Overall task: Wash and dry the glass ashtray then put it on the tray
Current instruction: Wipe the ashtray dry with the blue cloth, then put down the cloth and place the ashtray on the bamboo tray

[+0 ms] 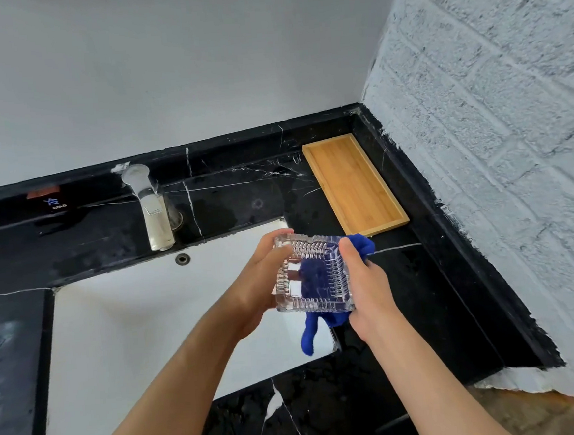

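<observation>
A square ribbed glass ashtray (312, 275) is held tilted above the right end of the white sink (123, 333). My left hand (262, 288) grips its left side. My right hand (368, 286) clasps its right side together with a blue cloth (361, 245), which lies behind the glass and hangs out below it. The bamboo tray (351, 184) lies bare on the black counter at the back right, beyond the hands.
A chrome tap (151, 211) stands behind the sink, no water running. The black marble counter (405, 294) has wet patches near the tap. A white brick wall (498, 166) bounds the counter on the right. A COLD label (58, 205) sits on the back ledge.
</observation>
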